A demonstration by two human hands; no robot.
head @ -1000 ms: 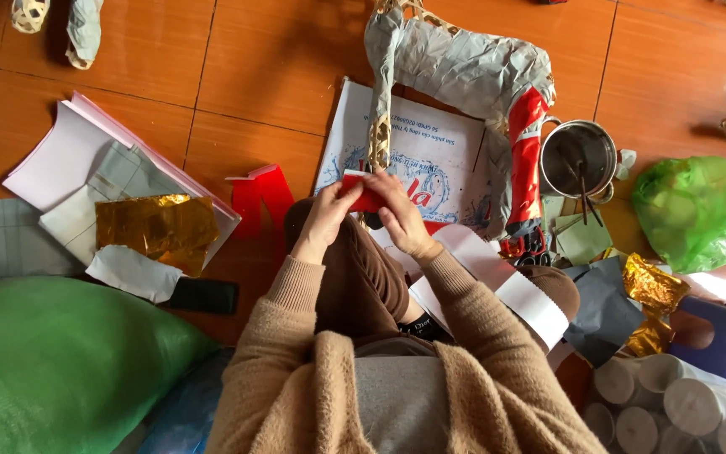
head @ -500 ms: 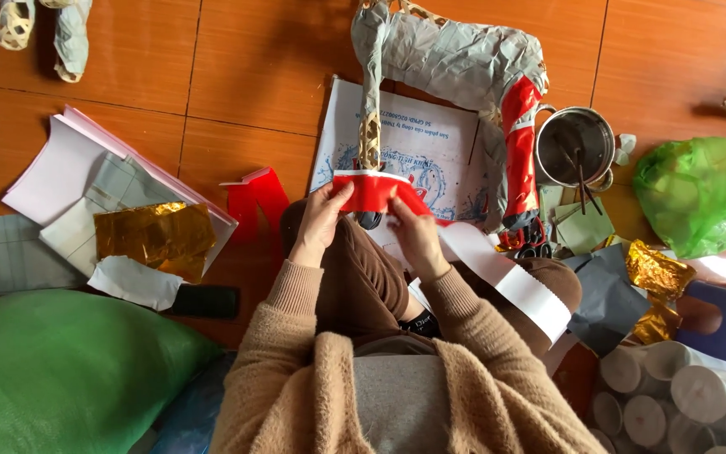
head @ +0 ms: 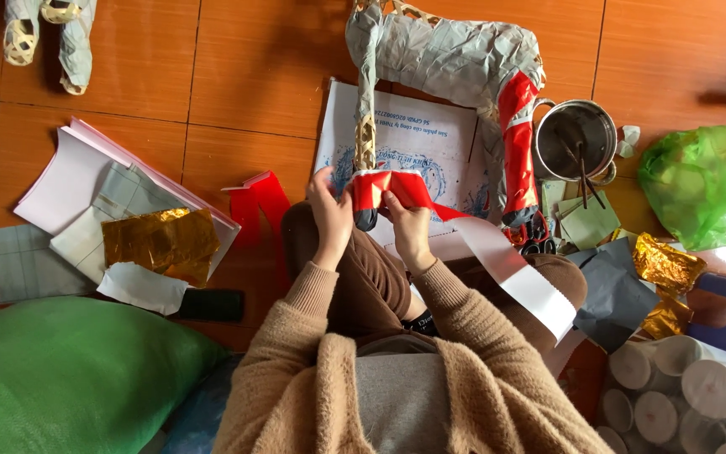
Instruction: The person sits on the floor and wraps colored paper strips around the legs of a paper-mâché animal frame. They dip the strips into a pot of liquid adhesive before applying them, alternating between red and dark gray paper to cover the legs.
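A paper-covered bamboo animal frame (head: pixel 455 63) stands on the floor in front of me. One of its legs (head: pixel 365 134) comes down between my hands. Around the foot of that leg my left hand (head: pixel 329 210) and my right hand (head: pixel 405 227) press a red paper strip (head: pixel 388 189). The strip trails right from my right hand, turning white on its underside (head: pixel 514 273), across my lap. Another leg (head: pixel 516 151) of the frame is covered in red paper.
A metal pot (head: pixel 577 139) with sticks sits at right beside a green plastic bag (head: pixel 707 185). Gold foil (head: pixel 160 240), white and grey papers and a black phone (head: pixel 210 304) lie at left. A green sack (head: pixel 60 387) is near left; paper rolls (head: pixel 682 395) near right.
The red strip has been wound further around the leg's foot, and both hands have closed in on it. The view has drifted slightly.
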